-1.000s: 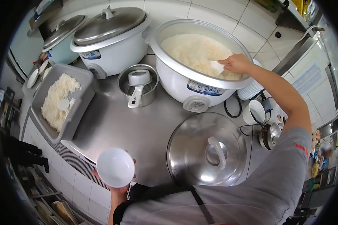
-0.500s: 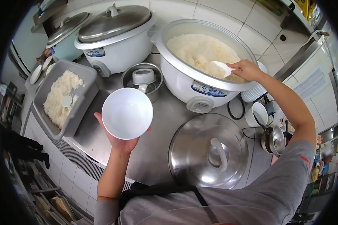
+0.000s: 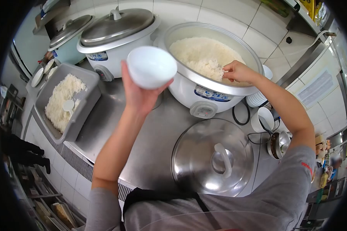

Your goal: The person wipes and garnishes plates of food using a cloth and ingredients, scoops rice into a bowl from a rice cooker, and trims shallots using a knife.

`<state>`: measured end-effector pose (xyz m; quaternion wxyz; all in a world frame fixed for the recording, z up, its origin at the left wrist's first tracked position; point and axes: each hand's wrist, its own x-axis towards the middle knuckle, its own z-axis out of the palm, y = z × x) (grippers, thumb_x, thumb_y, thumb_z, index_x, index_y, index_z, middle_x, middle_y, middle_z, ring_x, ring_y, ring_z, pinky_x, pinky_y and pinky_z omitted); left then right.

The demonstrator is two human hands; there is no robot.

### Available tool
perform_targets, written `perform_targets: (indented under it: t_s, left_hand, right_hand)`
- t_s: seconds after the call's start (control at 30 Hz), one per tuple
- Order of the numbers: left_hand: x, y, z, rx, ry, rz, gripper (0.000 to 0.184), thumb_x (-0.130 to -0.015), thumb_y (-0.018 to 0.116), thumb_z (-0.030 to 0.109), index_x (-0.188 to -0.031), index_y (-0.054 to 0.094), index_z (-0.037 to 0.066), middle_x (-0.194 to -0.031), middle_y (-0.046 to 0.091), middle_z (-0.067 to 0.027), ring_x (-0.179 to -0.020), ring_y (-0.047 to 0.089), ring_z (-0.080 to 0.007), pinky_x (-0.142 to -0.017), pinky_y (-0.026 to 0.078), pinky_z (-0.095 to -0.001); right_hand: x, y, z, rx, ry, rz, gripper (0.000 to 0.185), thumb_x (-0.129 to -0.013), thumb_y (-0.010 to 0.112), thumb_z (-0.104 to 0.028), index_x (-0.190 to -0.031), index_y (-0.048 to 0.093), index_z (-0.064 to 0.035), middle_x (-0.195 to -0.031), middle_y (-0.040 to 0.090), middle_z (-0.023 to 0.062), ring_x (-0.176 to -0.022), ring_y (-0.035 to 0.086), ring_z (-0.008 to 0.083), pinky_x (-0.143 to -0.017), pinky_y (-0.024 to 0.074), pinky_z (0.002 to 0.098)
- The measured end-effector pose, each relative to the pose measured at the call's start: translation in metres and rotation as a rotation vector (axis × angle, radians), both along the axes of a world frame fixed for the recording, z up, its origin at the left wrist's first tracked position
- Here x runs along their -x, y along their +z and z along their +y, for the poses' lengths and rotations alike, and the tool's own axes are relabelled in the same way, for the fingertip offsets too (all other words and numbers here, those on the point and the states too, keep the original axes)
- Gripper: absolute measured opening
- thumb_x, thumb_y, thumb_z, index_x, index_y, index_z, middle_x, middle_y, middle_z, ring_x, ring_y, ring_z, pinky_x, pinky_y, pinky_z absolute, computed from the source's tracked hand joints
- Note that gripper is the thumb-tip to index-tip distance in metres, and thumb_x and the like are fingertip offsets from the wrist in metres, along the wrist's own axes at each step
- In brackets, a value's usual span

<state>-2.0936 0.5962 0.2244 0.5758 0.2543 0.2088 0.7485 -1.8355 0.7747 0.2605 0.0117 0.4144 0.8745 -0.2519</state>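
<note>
while the left hand (image 3: 142,94) is spread half wide around the underside of a single plain white round bowl (image 3: 152,68) — thumb along one wall, fingers along the other — the right hand (image 3: 238,73) is closed in a tight pinch on one white flat serving paddle, concealed by the fingers and by a heap of white cooked rice (image 3: 210,68). the bowl is held up before the left rim of a large white oval rice cooker (image 3: 183,92), uncovered and deeply filled; the bowl is slightly blurred, and whether it touches the rim cannot be told. the right hand lies inside the cooker's far right edge, the heap at its fingertips.

cookers number three: the uncovered one and two lidded ones, a white round cooker (image 3: 119,61) and a pale blue round cooker (image 3: 71,52) beyond it. one round steel lid (image 3: 196,154) with a pale handle lies on the brushed steel table (image 3: 154,134). one grey rectangular plastic tub (image 3: 88,102), at left, contains rice and one small white scoop (image 3: 68,105). beside the uncovered cooker rises one stack of white round dishes (image 3: 256,101), too obscured to count.
</note>
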Motion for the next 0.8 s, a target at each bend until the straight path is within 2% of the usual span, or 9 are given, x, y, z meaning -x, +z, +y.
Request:
perform_targets:
  t_s: [0.1, 0.3, 0.33, 0.37, 0.43, 0.47, 0.63, 0.73, 0.8]
  left_hand:
    - [-0.01, 0.024, 0.046, -0.038, 0.007, 0.123, 0.071, -0.082, 0.022, 0.063, -0.127, 0.03, 0.009, -0.125, 0.039, -0.0133, -0.112, 0.041, -0.0314, -0.09, 0.035, -0.0518]
    - [-0.05, 0.032, 0.129, 0.19, -0.044, 0.125, 0.069, -0.082, 0.024, 0.063, -0.127, 0.027, 0.011, -0.124, 0.035, -0.0167, -0.112, 0.039, -0.0361, -0.09, 0.034, -0.0531]
    - [-0.063, 0.028, 0.138, 0.194, -0.101, 0.031, 0.069, -0.082, 0.023, 0.063, -0.127, 0.028, 0.011, -0.123, 0.036, -0.0175, -0.111, 0.04, -0.0361, -0.089, 0.035, -0.0537]
    - [-0.073, 0.027, 0.145, 0.199, -0.159, -0.062, 0.069, -0.082, 0.022, 0.063, -0.126, 0.028, 0.011, -0.121, 0.036, -0.0183, -0.11, 0.04, -0.0361, -0.088, 0.036, -0.0543]
    - [-0.086, 0.024, 0.158, 0.219, -0.163, -0.107, 0.069, -0.082, 0.021, 0.063, -0.126, 0.028, 0.011, -0.121, 0.036, -0.0183, -0.109, 0.041, -0.0365, -0.086, 0.037, -0.0543]
    - [-0.088, 0.022, 0.163, 0.235, -0.163, -0.155, 0.069, -0.082, 0.02, 0.064, -0.126, 0.028, 0.01, -0.121, 0.036, -0.0183, -0.108, 0.041, -0.037, -0.085, 0.039, -0.0543]
    - [-0.071, 0.011, 0.173, 0.276, -0.16, -0.069, 0.067, -0.084, 0.019, 0.06, -0.126, 0.028, 0.009, -0.121, 0.037, -0.0183, -0.108, 0.042, -0.0379, -0.084, 0.04, -0.0542]
    - [-0.067, 0.018, 0.168, 0.239, -0.191, -0.051, 0.066, -0.085, 0.02, 0.058, -0.126, 0.027, 0.008, -0.121, 0.037, -0.0182, -0.108, 0.042, -0.0379, -0.084, 0.04, -0.0546]
    - [-0.062, 0.023, 0.167, 0.22, -0.184, -0.045, 0.065, -0.085, 0.021, 0.057, -0.126, 0.027, 0.007, -0.121, 0.036, -0.0182, -0.108, 0.041, -0.0379, -0.084, 0.04, -0.0547]
  right_hand:
    - [-0.009, 0.021, 0.006, 0.008, -0.115, 0.102, 0.018, -0.075, 0.058, -0.02, -0.08, 0.063, -0.0039, -0.05, 0.051, 0.0033, -0.045, 0.045, 0.0078, -0.043, 0.0353, 0.0246]
    - [-0.007, 0.094, 0.024, -0.381, -0.116, 0.062, 0.022, -0.077, 0.055, -0.024, -0.085, 0.063, -0.0046, -0.054, 0.056, 0.0057, -0.039, 0.047, 0.0106, -0.039, 0.0402, 0.0251]
    - [0.002, 0.098, 0.019, -0.406, -0.187, 0.026, 0.022, -0.077, 0.055, -0.022, -0.09, 0.064, -0.0071, -0.066, 0.062, 0.0087, -0.053, 0.058, 0.0167, -0.05, 0.0466, 0.029]
    - [0.007, 0.095, 0.016, -0.406, -0.191, 0.027, 0.022, -0.077, 0.055, -0.022, -0.09, 0.064, -0.0071, -0.066, 0.062, 0.0087, -0.053, 0.058, 0.0167, -0.05, 0.0466, 0.029]
    - [0.017, 0.084, 0.011, -0.901, -0.145, -0.132, 0.022, -0.077, 0.053, -0.021, -0.094, 0.064, -0.0101, -0.081, 0.064, 0.0104, -0.075, 0.061, 0.0236, -0.066, 0.0483, 0.0339]
    - [0.022, 0.088, -0.001, -0.896, -0.204, -0.185, 0.024, -0.076, 0.053, -0.02, -0.097, 0.063, -0.0129, -0.092, 0.062, 0.0108, -0.091, 0.056, 0.0276, -0.076, 0.0459, 0.0368]
    - [0.001, 0.091, 0.039, -0.998, -0.289, -0.111, 0.029, -0.077, 0.05, -0.018, -0.105, 0.059, -0.0158, -0.087, 0.063, 0.0114, -0.082, 0.059, 0.0273, -0.07, 0.0475, 0.0371]
    - [-0.022, 0.041, 0.098, -1.081, -0.171, -0.66, 0.041, -0.08, 0.043, -0.012, -0.119, 0.047, -0.0192, -0.085, 0.062, 0.0119, -0.077, 0.061, 0.0242, -0.063, 0.0488, 0.0362]
    - [-0.023, 0.015, 0.116, -1.02, -0.156, -0.757, 0.04, -0.081, 0.043, -0.012, -0.119, 0.047, -0.0192, -0.085, 0.062, 0.011, -0.077, 0.061, 0.0238, -0.065, 0.0487, 0.0357]
